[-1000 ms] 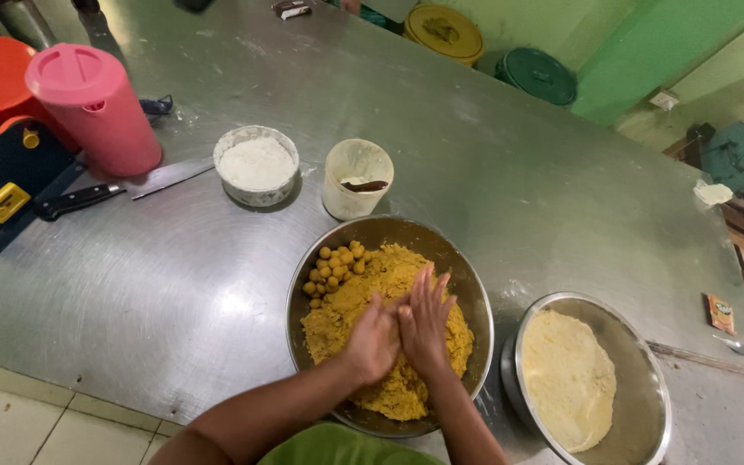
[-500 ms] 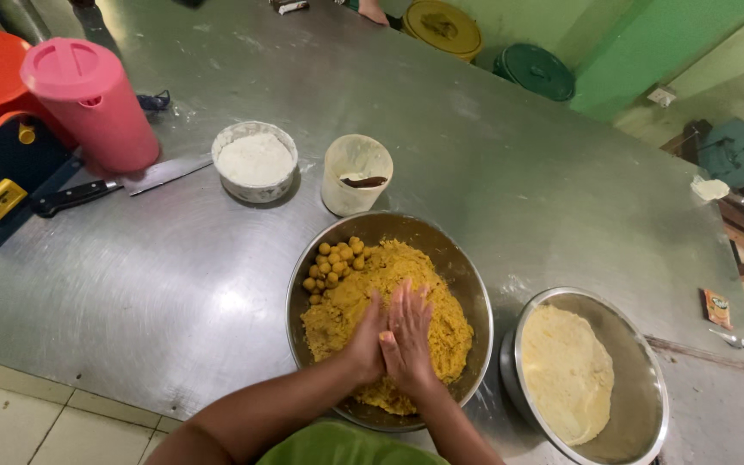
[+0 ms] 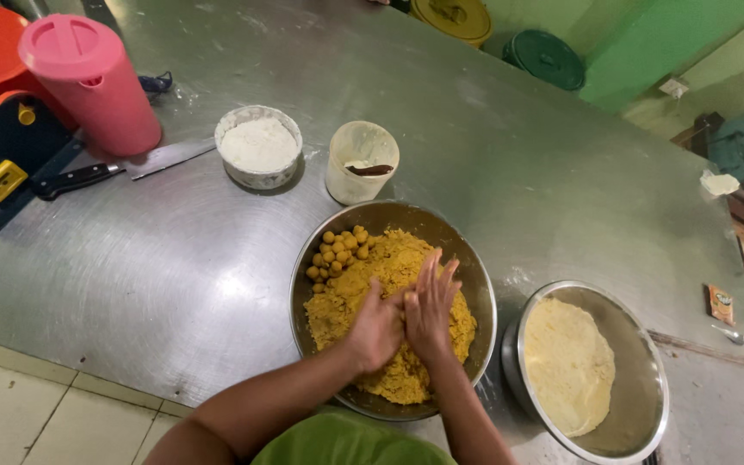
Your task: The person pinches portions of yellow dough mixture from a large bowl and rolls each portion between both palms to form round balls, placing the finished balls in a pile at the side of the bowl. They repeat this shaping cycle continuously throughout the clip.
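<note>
Change: a second ago the right hand [image 3: 430, 306] was spread over the crumbly yellow mixture [image 3: 389, 310]; now it is pressed flat against the left hand [image 3: 378, 327].
Grip: both palms closed together, whatever lies between them hidden.
Landmark: round steel bowl [image 3: 475, 284] on the steel worktop [image 3: 174, 284], holding the mixture.
Small yellow balls [image 3: 337, 251]: about fifteen, at the bowl's far-left rim.
Bowls: two steel; the second steel bowl [image 3: 639, 344], right of it, holds pale dough.
Beyond it: one white cup [image 3: 361, 161], one flour dish [image 3: 259, 146].

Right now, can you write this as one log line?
hands: left and right pressed together | over: yellow mix in bowl | balls at bowl's edge
</note>
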